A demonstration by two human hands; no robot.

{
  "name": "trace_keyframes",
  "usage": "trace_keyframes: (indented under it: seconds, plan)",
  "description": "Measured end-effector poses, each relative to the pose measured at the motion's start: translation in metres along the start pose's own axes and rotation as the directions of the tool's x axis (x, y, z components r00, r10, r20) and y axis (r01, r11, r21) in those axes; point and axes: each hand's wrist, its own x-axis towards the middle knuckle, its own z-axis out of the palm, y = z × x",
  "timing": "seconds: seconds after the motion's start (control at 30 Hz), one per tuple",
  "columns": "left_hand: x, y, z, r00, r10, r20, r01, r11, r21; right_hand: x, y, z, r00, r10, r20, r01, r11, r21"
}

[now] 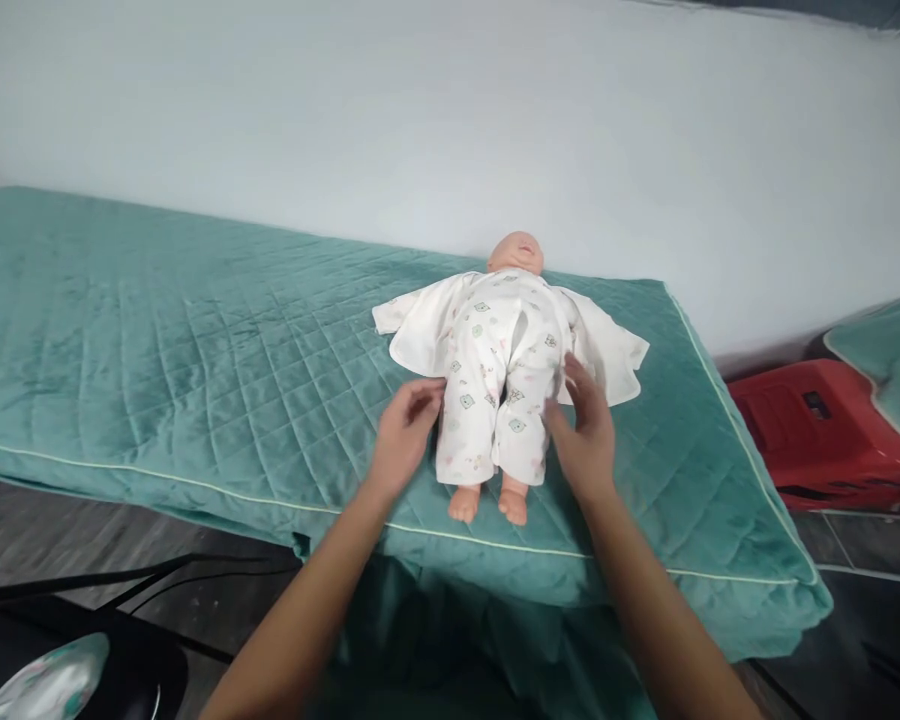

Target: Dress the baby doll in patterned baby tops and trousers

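A baby doll (517, 256) lies on its back on a green quilted bed cover (270, 370), its head toward the wall and its bare feet near the front edge. White printed trousers (469, 400) cover its legs and belly. A white jacket (607, 350) is spread out under its upper body, the sleeves to both sides. My left hand (407, 432) is beside the trouser leg on the left, fingers loosely bent and touching the cloth's edge. On the other side my right hand (586, 432) has thumb and fingers apart against the trouser leg. Neither hand visibly grips the cloth.
A pale wall (307, 120) rises behind the bed. Right of the bed stands a red plastic object (817, 420) with green cloth (892, 350) beside it. At lower left, printed cloth (52, 680) lies on something black, near thin dark bars (142, 575).
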Motion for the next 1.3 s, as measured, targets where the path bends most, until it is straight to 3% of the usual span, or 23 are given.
trace_keyframes:
  seconds: [0.1,0.2,0.3,0.43,0.57,0.7,0.9,0.93,1.0,1.1,1.2,1.3]
  plan:
    - [-0.056,0.003,-0.010,0.992,0.068,0.110,-0.088,0.979,0.183,-0.039,-0.035,0.001,0.946,-0.119,0.301,0.188,0.959,-0.211]
    - [-0.084,0.005,-0.013,0.968,0.090,0.236,-0.172,0.920,0.354,-0.059,-0.059,0.005,0.869,-0.087,0.486,0.304,0.870,-0.388]
    - [-0.088,0.006,-0.010,0.960,0.110,0.259,-0.224,0.856,0.467,-0.067,-0.072,0.014,0.854,-0.035,0.519,0.363,0.755,-0.546]
    - [-0.081,0.008,-0.003,0.962,0.162,0.221,-0.255,0.822,0.509,-0.073,-0.075,0.027,0.867,-0.063,0.494,0.415,0.640,-0.647]
    - [-0.084,0.014,-0.002,0.972,0.146,0.183,-0.206,0.905,0.373,-0.076,-0.067,0.028,0.851,-0.108,0.513,0.450,0.652,-0.610]
    - [-0.094,0.017,-0.008,0.970,0.205,0.131,-0.235,0.929,0.285,-0.081,-0.071,0.021,0.837,-0.127,0.532,0.449,0.716,-0.535]
    - [-0.107,0.018,-0.021,0.956,0.289,0.049,-0.285,0.877,0.387,-0.091,-0.080,-0.001,0.798,-0.172,0.578,0.441,0.819,-0.366]
    - [-0.108,0.021,-0.021,0.949,0.313,0.038,-0.300,0.861,0.412,-0.091,-0.076,-0.007,0.810,-0.179,0.558,0.423,0.837,-0.346]
    - [-0.107,0.029,-0.018,0.929,0.367,0.046,-0.348,0.825,0.445,-0.089,-0.063,-0.017,0.882,-0.180,0.436,0.348,0.872,-0.345]
    - [-0.098,0.043,-0.003,0.875,0.455,0.166,-0.474,0.733,0.487,-0.086,-0.040,-0.026,0.965,-0.120,0.232,0.207,0.893,-0.399]
    - [-0.085,0.054,0.019,0.830,0.418,0.369,-0.554,0.557,0.618,-0.087,-0.022,-0.023,0.976,-0.041,0.213,0.135,0.884,-0.448]
    - [-0.076,0.056,0.040,0.828,0.279,0.485,-0.558,0.330,0.762,-0.089,-0.015,-0.016,0.977,-0.026,0.209,0.122,0.880,-0.459]
